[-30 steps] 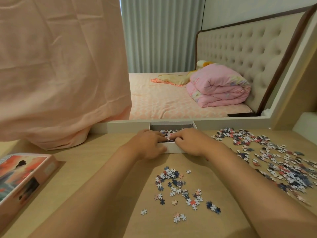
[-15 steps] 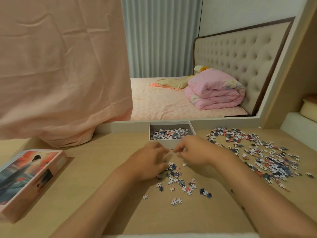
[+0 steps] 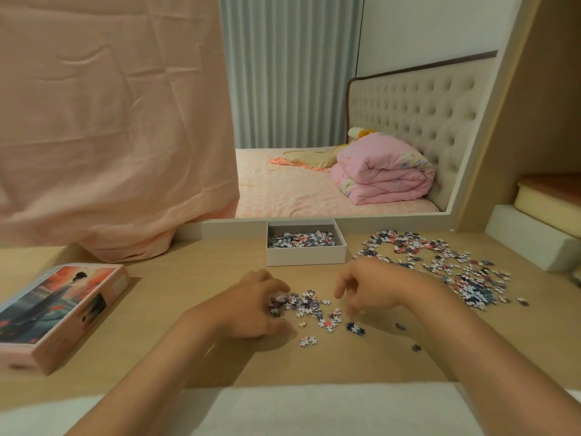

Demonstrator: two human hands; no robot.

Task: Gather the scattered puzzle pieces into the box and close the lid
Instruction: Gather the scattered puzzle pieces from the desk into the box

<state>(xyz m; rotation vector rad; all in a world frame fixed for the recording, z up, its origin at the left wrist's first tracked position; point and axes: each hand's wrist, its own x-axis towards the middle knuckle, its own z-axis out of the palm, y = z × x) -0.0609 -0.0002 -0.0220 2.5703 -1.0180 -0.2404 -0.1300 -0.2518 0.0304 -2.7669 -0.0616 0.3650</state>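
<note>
A white open box (image 3: pixel 306 259) stands at the desk's far edge with puzzle pieces (image 3: pixel 300 240) lying in it. Its picture lid (image 3: pixel 59 309) lies at the left of the desk. A small pile of loose pieces (image 3: pixel 311 308) sits between my hands. My left hand (image 3: pixel 248 306) has its fingers curled against the pile's left side, with pieces gathered at the fingertips. To the right of this pile my right hand (image 3: pixel 369 291) hovers with fingers bent down, and nothing shows in them. A large spread of pieces (image 3: pixel 440 262) covers the desk to the right.
A mirror (image 3: pixel 314 121) stands behind the box, partly draped with pink cloth (image 3: pixel 110 136). White and cream foam blocks (image 3: pixel 534 243) sit at the far right. A few stray pieces (image 3: pixel 416 347) lie near my right forearm.
Both hands have drawn back from the box toward me and come down on the small pile. The left hand now rakes at the pile's left side.
</note>
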